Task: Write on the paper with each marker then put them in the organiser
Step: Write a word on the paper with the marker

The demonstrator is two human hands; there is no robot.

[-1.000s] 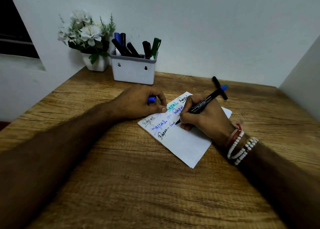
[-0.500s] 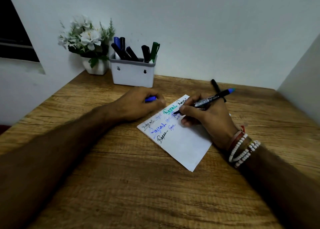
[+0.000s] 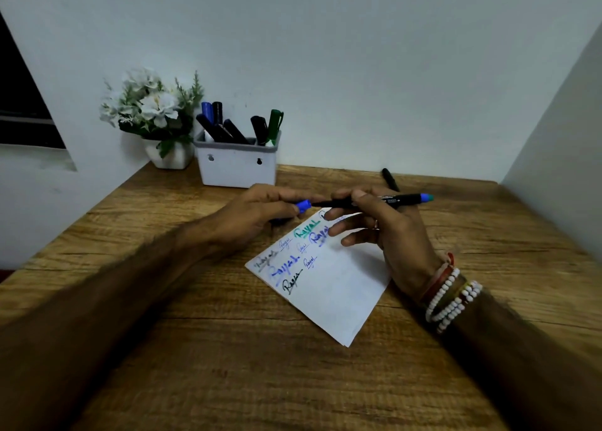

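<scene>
Head view, looking down on a wooden surface [image 3: 228, 349] set against a pale wall. A sheet of white paper [image 3: 329, 277] lies near the centre, turned at an angle, with a name written on it several times in black, blue and green. Just above its far corner, a small blue cap [image 3: 303, 206] is pinched in the fingers of the left hand [image 3: 257, 212]. A black marker [image 3: 400, 199] with a blue end is gripped by the thumb and forefinger of the right hand [image 3: 384, 228], level, with its tip aimed toward nine o'clock at the cap's mouth, nearly touching it; the other fingers are spread loosely above the paper. A white organiser [image 3: 237, 166], already holding several markers [image 3: 234, 127], stands at eleven o'clock from the paper by the wall, with a potted flower [image 3: 156, 117] beside it at nine o'clock. One more black pen [image 3: 390, 179] lies at one o'clock, behind the right hand. Capping appears to be the step in hand: the tip should be lined up squarely with the cap, pushed straight along its axis until seated, and kept off the fingers.
</scene>
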